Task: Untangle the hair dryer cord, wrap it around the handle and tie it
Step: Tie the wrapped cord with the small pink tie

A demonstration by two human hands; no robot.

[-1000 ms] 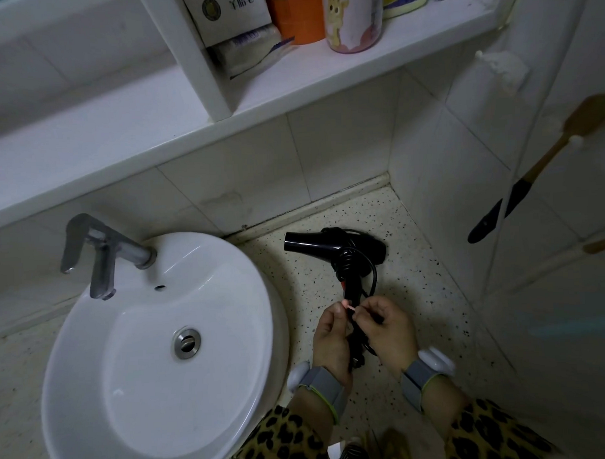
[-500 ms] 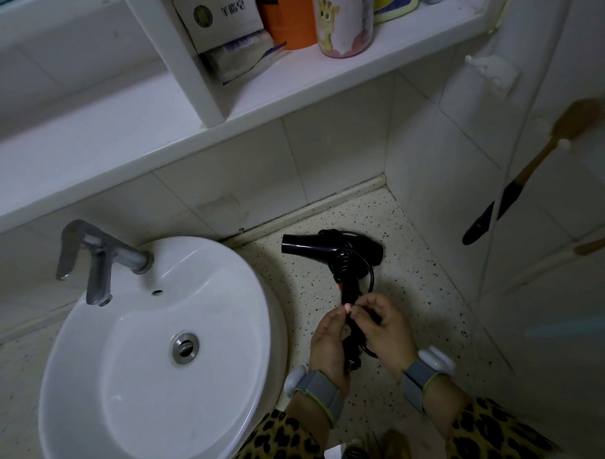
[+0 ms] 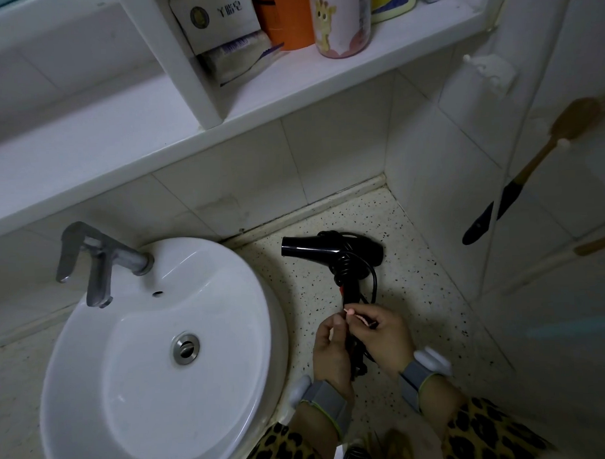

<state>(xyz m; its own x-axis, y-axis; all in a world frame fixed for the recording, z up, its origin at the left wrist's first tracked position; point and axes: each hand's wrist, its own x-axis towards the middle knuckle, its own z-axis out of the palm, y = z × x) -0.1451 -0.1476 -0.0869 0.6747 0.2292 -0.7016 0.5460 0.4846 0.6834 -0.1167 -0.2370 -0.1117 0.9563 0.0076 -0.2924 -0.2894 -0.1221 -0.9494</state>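
Observation:
A black hair dryer (image 3: 329, 250) lies on the speckled counter (image 3: 416, 294), nozzle pointing left, handle toward me. Its black cord (image 3: 347, 267) is coiled around the upper handle, with one loop hanging out to the right. My left hand (image 3: 332, 348) and my right hand (image 3: 383, 336) meet over the lower end of the handle. Both pinch a thin pinkish tie (image 3: 353, 313) that crosses the cord there. The plug end is hidden under my hands.
A white round basin (image 3: 76, 374) with a metal tap (image 3: 96, 260) fills the left. A tiled wall corner stands behind and right of the dryer. A shelf (image 3: 323, 77) above holds boxes and bottles. A long-handled brush (image 3: 518, 177) hangs on the right wall.
My hands have stayed on the lower handle, the fingers shifting slightly on the tie. The dryer has not moved; the camera view has dipped a little.

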